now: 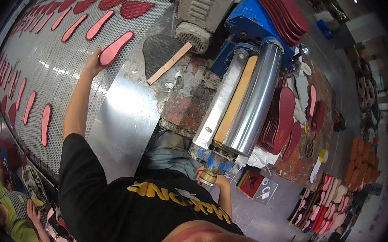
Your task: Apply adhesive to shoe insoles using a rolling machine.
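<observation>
My left hand (96, 62) reaches out over the edge of a perforated metal conveyor (75, 83), its fingers closed on the near end of a pink insole (117, 49) with a dark red rim. Rows of similar pink insoles, such as the one (46, 124) nearest me, lie across the conveyor, with dark red textured pieces (137, 9) along its far side. Close to my body, my right hand (221, 182) wraps round a brass knob (208, 176) at the near end of a roller machine, partly hidden behind it. The machine has a shiny steel roller (259, 99) beside a tan roller (236, 99).
Dark red insoles are stacked on the blue machine housing (240, 16) and right of the rollers (281, 115). A black mesh piece (161, 51) and wooden strip (169, 64) lie left of the rollers. Yellow tape (323, 155) sits at right. A person in green (19, 216) is at lower left.
</observation>
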Motion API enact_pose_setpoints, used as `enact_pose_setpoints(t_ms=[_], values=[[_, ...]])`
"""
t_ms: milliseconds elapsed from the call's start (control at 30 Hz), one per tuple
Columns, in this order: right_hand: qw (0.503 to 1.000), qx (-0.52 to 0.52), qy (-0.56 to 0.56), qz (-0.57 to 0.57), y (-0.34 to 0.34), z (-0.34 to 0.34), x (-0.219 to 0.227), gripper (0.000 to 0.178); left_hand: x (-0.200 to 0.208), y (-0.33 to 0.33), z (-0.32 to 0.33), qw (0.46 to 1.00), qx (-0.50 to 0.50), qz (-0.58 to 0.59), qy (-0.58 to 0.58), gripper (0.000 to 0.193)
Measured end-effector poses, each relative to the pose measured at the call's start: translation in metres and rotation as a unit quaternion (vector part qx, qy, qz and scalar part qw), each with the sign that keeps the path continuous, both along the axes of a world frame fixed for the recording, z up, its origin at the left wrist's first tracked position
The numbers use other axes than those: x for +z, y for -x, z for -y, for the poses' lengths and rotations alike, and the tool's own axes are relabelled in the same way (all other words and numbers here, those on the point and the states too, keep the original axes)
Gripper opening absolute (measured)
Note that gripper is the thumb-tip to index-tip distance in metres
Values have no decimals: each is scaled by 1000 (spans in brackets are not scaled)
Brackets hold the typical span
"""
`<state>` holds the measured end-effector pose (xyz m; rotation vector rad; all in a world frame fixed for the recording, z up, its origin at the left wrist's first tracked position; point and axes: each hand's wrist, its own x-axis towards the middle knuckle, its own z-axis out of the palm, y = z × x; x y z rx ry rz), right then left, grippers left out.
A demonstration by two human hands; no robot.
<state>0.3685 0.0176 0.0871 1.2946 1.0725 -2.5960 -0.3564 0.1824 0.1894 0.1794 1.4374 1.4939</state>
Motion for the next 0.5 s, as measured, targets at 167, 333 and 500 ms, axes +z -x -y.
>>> enact_pose_setpoints(t_ms=[167,333,500], values=[[995,60,-75,22,12,3,24,37,8,-28,-82,998,-43,-47,22,43],[979,103,-174,-7,41,-17,141,36,3,-24,-119,987,-82,-123,69,37],[888,-75,-439,-112,18,-62,292,24,-5,136,-78,898,-250,-340,-125,44]])
